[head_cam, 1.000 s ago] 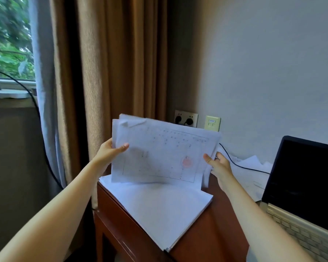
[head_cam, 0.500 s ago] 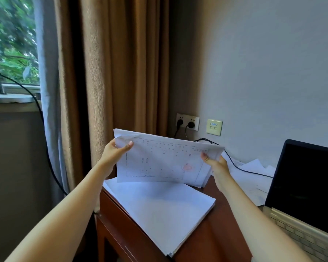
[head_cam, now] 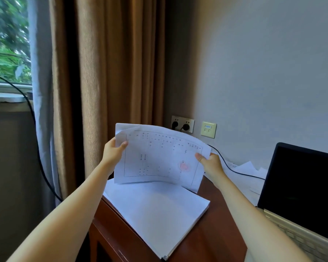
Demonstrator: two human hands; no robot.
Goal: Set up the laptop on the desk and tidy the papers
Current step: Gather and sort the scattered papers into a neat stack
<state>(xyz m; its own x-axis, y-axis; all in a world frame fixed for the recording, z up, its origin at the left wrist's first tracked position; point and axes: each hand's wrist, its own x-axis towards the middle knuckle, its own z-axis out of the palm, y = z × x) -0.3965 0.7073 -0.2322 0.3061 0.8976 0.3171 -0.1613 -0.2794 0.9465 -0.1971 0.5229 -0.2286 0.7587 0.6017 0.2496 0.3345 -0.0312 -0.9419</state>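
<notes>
Brown wooden desk [head_cam: 212,239] stood in a room corner against a pale wall, with a tan curtain [head_cam: 112,72] to its left and a window [head_cam: 6,44] showing green foliage beyond. 1 squared stack of white paper [head_cam: 159,210] lay on the desk's near-left part. An open laptop [head_cam: 301,186], screen dark, sat at the right. Loose papers [head_cam: 248,171] lay behind it by the wall, crossed by a black cable [head_cam: 233,170]. A wall socket [head_cam: 182,124] held 2 plugs. Both bare arms reached forward. The left hand [head_cam: 113,154] pinched the upper-left edge of the printed sheets [head_cam: 159,157], at least 2 of them, thumb on the front. The right hand [head_cam: 210,163] pinched their right edge likewise. The sheets were raised, bowed, just over the stack; contact could not be judged.
</notes>
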